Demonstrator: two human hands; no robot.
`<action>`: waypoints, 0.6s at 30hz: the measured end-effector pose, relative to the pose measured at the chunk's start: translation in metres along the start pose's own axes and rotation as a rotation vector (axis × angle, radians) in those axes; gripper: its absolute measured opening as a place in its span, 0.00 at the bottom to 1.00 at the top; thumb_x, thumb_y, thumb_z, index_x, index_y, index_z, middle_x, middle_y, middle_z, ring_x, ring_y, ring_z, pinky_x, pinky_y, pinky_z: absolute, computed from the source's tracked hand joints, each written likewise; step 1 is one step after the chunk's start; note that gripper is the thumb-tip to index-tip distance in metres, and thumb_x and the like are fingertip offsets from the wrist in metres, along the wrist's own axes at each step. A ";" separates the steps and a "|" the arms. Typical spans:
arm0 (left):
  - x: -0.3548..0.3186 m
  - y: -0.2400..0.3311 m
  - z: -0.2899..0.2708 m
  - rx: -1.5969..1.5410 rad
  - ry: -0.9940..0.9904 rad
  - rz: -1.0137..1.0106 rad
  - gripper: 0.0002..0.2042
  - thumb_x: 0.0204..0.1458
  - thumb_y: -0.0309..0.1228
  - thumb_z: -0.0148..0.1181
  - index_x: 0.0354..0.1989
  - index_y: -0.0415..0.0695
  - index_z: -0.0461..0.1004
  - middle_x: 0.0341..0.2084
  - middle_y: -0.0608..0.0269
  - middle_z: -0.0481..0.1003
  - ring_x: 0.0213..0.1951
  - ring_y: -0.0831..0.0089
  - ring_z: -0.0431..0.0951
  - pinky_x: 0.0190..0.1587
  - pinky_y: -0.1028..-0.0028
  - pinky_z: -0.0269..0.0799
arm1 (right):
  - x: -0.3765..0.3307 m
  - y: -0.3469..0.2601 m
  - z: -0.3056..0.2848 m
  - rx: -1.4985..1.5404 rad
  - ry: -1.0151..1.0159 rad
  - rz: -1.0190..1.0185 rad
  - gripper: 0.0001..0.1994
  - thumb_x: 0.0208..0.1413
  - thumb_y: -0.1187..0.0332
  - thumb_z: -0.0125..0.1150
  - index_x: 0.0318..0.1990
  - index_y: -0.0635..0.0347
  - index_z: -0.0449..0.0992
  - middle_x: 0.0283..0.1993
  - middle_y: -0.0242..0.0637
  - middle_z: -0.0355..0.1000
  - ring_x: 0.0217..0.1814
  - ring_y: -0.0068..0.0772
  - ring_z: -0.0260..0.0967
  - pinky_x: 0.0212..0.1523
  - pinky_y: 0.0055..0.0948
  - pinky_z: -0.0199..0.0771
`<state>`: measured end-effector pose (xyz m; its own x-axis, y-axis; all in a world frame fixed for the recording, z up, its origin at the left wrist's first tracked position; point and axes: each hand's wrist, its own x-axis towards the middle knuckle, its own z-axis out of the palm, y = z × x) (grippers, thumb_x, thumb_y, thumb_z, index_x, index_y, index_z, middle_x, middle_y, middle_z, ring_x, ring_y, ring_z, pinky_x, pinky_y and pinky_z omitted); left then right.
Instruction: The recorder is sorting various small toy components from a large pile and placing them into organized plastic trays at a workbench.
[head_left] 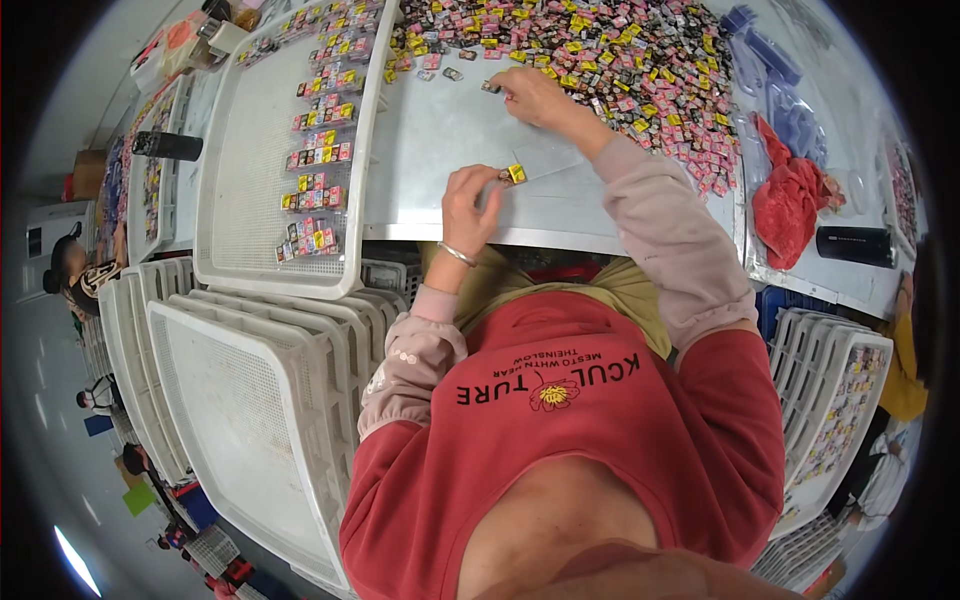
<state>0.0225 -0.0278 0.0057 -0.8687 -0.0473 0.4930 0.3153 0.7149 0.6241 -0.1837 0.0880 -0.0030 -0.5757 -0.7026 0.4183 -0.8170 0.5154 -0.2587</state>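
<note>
My left hand (468, 212) is near the front of the metal-topped table, its fingertips closed on a small yellow-and-black box (515, 174). A clear, flat plastic piece (548, 160) lies against that box on its right; its exact shape is hard to make out. Farther out, my right hand (538, 98) pinches a small dark piece (490, 87) at the edge of a big pile of small pink, yellow and black boxes (620, 75). A few loose ones, among them a grey box (453, 74), lie apart from the pile.
At the left, a white mesh tray (245, 190) carries rows of packed small boxes (325, 150). Stacked white trays (225, 400) stand below it, more trays (825, 400) at the right. A red cloth (785, 205), black cylinder (855, 246) and clear plastic pieces (795, 115) lie rightward.
</note>
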 end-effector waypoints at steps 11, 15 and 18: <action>0.053 -0.002 0.028 -1.197 0.140 -0.711 0.09 0.55 0.25 0.56 0.43 0.35 0.70 0.32 0.59 0.75 0.30 0.75 0.76 0.32 0.78 0.74 | -0.061 -0.047 -0.058 0.815 0.042 0.221 0.15 0.46 0.75 0.61 0.45 0.64 0.74 0.32 0.34 0.75 0.32 0.23 0.72 0.31 0.22 0.70; 0.052 0.003 0.036 -1.270 0.125 -0.737 0.08 0.56 0.26 0.54 0.41 0.36 0.70 0.31 0.59 0.75 0.30 0.72 0.76 0.36 0.73 0.75 | -0.079 -0.048 -0.040 1.372 0.016 0.568 0.07 0.49 0.76 0.59 0.37 0.64 0.78 0.31 0.30 0.76 0.28 0.15 0.69 0.30 0.15 0.68; 0.057 -0.003 0.029 -1.374 0.197 -0.752 0.07 0.55 0.24 0.53 0.40 0.35 0.71 0.28 0.60 0.75 0.29 0.74 0.76 0.31 0.76 0.74 | -0.069 -0.036 -0.044 1.145 -0.053 0.632 0.06 0.49 0.77 0.59 0.35 0.62 0.79 0.31 0.30 0.76 0.30 0.14 0.70 0.29 0.15 0.68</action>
<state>-0.0389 -0.0120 0.0142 -0.9532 -0.2496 -0.1708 0.0388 -0.6609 0.7494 -0.1128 0.1394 0.0160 -0.8468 -0.5265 -0.0753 0.0432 0.0730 -0.9964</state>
